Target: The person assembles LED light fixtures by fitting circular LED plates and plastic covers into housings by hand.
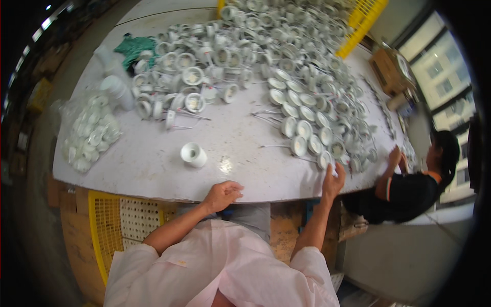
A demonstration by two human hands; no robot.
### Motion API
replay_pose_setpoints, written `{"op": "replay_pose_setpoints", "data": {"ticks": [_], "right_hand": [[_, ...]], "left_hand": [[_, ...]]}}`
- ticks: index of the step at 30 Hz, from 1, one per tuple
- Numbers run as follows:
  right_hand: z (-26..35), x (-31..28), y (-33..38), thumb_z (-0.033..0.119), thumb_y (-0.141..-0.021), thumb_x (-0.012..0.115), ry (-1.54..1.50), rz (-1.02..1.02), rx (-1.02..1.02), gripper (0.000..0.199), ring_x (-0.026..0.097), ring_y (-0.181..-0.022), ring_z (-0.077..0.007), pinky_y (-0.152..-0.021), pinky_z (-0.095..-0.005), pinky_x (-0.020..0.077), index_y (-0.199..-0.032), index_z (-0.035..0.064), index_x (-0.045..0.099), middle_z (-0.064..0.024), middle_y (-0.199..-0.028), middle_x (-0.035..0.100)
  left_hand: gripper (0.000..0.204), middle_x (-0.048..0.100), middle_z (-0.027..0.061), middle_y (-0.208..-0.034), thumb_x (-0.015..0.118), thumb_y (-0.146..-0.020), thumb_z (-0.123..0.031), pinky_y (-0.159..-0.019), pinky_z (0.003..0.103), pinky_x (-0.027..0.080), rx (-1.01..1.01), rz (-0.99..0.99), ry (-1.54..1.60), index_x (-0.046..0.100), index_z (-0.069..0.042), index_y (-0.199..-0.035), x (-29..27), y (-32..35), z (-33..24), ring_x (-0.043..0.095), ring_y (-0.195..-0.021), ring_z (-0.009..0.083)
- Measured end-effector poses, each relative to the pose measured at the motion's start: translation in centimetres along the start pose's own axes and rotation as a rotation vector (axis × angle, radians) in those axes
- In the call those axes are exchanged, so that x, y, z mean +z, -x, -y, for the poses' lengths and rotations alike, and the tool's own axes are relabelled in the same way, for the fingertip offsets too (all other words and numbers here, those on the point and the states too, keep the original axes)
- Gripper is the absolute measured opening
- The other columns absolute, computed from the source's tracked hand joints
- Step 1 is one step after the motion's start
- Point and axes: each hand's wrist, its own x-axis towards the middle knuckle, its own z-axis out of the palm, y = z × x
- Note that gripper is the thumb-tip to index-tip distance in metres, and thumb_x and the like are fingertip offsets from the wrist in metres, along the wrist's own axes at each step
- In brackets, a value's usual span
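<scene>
My left hand (222, 194) rests on the near edge of the white table (153, 163), fingers curled, holding nothing. My right hand (333, 179) reaches to the near end of the rows of round white lamp fittings (307, 123) and pinches one small white fitting (327, 162) at the table's right front. A single white cylindrical fitting (193, 153) stands alone in front of my left hand. A large heap of the same fittings (240, 46) covers the far half of the table.
A clear plastic bag of white parts (89, 133) lies at the table's left end. A green cloth (133, 47) sits at the far left. Yellow crates stand at the far side (363, 20) and under the table (105, 225). Another person (409, 189) works at the right end.
</scene>
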Motion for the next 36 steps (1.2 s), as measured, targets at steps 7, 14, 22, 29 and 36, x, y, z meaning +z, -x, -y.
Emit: {"op": "replay_pose_setpoints", "data": {"ticks": [7, 14, 22, 29, 36], "right_hand": [[18.0, 9.2, 4.8, 0.004, -0.081, 0.071, -0.492, 0.551, -0.08, 0.03, 0.062, -0.084, -0.0135, -0.065, -0.024, 0.0492, -0.11, 0.0022, 0.064, -0.0068, -0.1, 0.066], [24.8, 25.9, 3.9, 0.024, -0.069, 0.079, -0.197, 0.553, -0.387, 0.076, 0.052, -0.115, -0.0312, -0.094, -0.0399, 0.0446, -0.132, -0.0009, 0.046, -0.0187, -0.124, 0.056], [27.3, 28.9, 3.5, 0.026, -0.065, 0.078, -0.102, 0.687, -0.232, 0.088, 0.048, -0.116, -0.0367, -0.1, -0.0419, 0.0395, -0.138, 0.0003, 0.037, -0.0235, -0.126, 0.051], [25.0, 21.3, 7.2, 0.022, -0.064, 0.08, -0.246, 0.579, -0.208, 0.082, 0.048, -0.113, -0.0385, -0.096, -0.0421, 0.0437, -0.135, 0.0022, 0.041, -0.0241, -0.12, 0.047], [21.6, 11.9, 8.6, 0.007, -0.065, 0.08, -0.416, 0.39, -0.243, 0.083, 0.048, -0.111, -0.0297, -0.089, -0.0363, 0.046, -0.138, 0.0026, 0.039, -0.0165, -0.123, 0.045]], "left_hand": [[0.025, 0.065, 0.0111, -0.115, 0.058, -0.092, -0.008, -0.078, 0.026, 0.053, 0.052, -0.009, -0.041, 0.057, 0.001, -0.116, -0.7, 1.6, -0.3, 0.066, -0.1, 0.0166], [0.025, 0.064, 0.0121, -0.114, 0.056, -0.093, -0.008, -0.075, 0.026, 0.052, 0.049, -0.09, 0.044, 0.056, 0.003, -0.116, -2.1, 4.9, 1.3, 0.065, -0.098, 0.0176], [0.025, 0.063, 0.0136, -0.118, 0.055, -0.094, -0.009, -0.071, 0.027, 0.053, -0.031, -0.134, 0.086, 0.056, 0.004, -0.116, -2.7, 6.4, 1.6, 0.065, -0.099, 0.0196], [0.026, 0.064, 0.0135, -0.114, 0.055, -0.094, -0.011, -0.067, 0.026, 0.053, -0.009, -0.101, 0.038, 0.057, 0.003, -0.116, -2.5, 6.0, 1.6, 0.066, -0.096, 0.0184], [0.03, 0.068, 0.011, -0.107, 0.061, -0.09, -0.013, -0.07, 0.026, 0.052, 0.146, -0.268, -0.35, 0.059, 0.0, -0.117, -1.0, 5.2, -1.6, 0.065, -0.089, 0.0127]]}}
